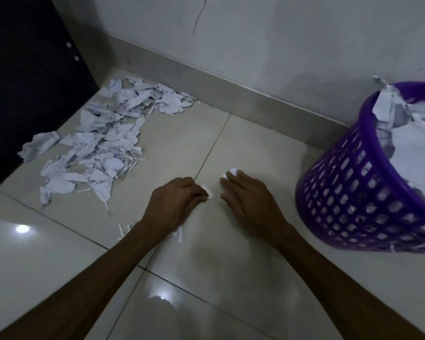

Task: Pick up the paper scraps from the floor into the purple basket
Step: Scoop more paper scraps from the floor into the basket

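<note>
A large heap of torn white paper scraps lies on the tiled floor at the left, reaching back to the wall. The purple basket stands at the right, filled above its rim with paper. My left hand is low on the floor in the middle, fingers curled, pinching a small white scrap. My right hand lies beside it, fingers stretched flat, their tips touching a small scrap. A few thin strips lie under my left wrist.
A dark cabinet stands at the far left, its side bordering the heap, with a crumpled paper ball at its foot. A grey wall with a skirting board runs along the back. Glossy tiles reflect light in front.
</note>
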